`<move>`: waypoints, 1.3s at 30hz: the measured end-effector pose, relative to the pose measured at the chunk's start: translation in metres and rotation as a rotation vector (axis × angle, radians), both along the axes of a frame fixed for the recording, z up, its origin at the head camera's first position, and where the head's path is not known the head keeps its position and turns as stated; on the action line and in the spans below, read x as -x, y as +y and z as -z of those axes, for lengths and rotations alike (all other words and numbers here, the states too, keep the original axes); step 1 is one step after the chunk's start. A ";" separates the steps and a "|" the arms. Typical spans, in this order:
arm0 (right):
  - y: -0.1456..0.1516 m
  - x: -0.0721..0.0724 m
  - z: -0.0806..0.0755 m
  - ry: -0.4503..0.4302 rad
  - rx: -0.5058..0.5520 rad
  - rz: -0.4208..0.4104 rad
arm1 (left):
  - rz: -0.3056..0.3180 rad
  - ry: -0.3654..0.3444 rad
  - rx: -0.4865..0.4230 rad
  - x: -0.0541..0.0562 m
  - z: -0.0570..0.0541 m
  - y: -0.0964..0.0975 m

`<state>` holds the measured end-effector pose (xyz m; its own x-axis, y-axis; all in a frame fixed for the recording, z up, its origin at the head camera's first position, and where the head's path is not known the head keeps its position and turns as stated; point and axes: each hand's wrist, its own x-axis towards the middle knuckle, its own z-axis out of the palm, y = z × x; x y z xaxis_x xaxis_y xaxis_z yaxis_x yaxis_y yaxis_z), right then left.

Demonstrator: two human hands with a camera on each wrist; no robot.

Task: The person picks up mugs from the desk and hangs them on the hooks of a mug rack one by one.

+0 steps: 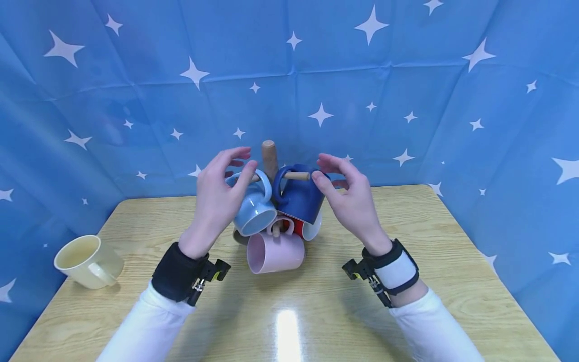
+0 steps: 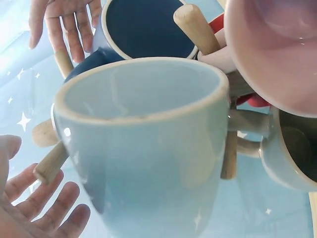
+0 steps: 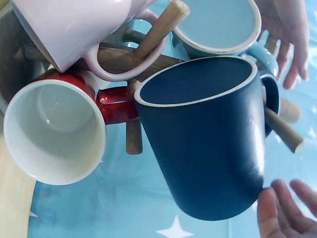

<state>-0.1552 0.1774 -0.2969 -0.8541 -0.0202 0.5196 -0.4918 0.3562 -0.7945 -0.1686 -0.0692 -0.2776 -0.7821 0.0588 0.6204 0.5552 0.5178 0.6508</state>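
A wooden mug tree (image 1: 269, 157) stands near the table's back with several mugs on its pegs. The light blue mug (image 1: 256, 208) hangs by its handle on an upper peg, mouth tilted down. My left hand (image 1: 219, 187) is beside it, fingers loosely spread around the end of the peg (image 2: 50, 163). The dark blue mug (image 1: 300, 197) hangs on the opposite upper peg. My right hand (image 1: 346, 196) is beside that mug, relaxed fingertips right at its base in the right wrist view. Below hang a pink mug (image 1: 280, 254), a red mug (image 3: 55, 131) with white inside, and a grey mug (image 2: 292, 163).
A cream mug (image 1: 86, 261) stands on the wooden table (image 1: 407, 241) at the left, away from the tree. A blue curtain (image 1: 253, 45) with white stars hangs behind the table and along its sides.
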 end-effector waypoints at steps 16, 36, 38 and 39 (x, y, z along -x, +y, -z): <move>-0.021 -0.002 -0.003 0.071 -0.190 0.026 | -0.062 0.070 0.007 -0.012 0.026 -0.009; -0.030 -0.001 -0.005 0.126 -0.177 0.072 | -0.103 0.151 -0.033 -0.008 0.028 -0.005; -0.030 -0.002 -0.005 0.139 -0.183 0.074 | -0.099 0.158 -0.034 -0.008 0.028 -0.006; -0.030 -0.002 -0.005 0.143 -0.184 0.074 | -0.098 0.161 -0.034 -0.008 0.028 -0.005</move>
<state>-0.1534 0.1476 -0.2922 -0.7747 -0.0659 0.6289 -0.5619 0.5279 -0.6368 -0.1607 -0.0747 -0.3052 -0.6738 -0.0355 0.7380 0.6015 0.5537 0.5758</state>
